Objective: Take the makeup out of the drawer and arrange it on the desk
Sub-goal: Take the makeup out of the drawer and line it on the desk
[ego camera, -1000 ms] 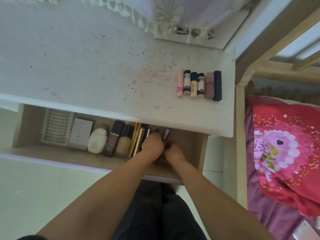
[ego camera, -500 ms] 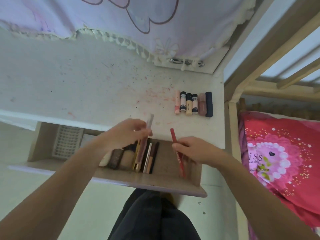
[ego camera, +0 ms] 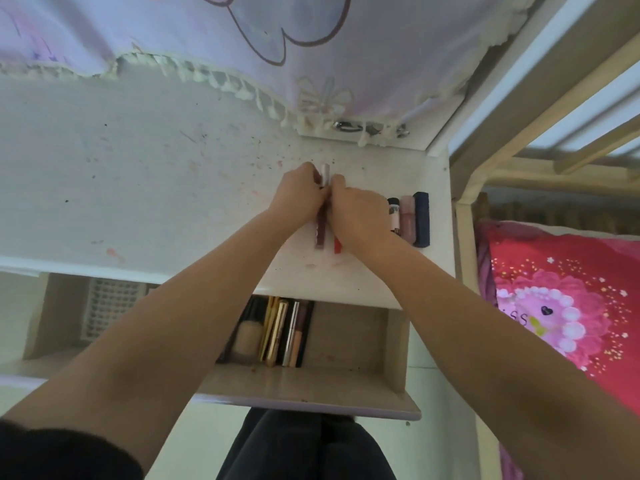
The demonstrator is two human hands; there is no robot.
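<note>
Fingers (ego camera: 313,174) now apparently on desk (ego camera: 138,188).

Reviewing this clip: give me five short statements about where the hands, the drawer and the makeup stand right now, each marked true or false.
1. Both hands are down in the drawer. False: the left hand and right hand are over the desk.
2. The drawer is open. True.
3. The drawer has been emptied. False: a foundation bottle and several slim tubes lie in it.
4. A dark blue tube lies at the right end of the row on the desk. True.
5. The left hand holds a clear-capped lip gloss. True.
</note>
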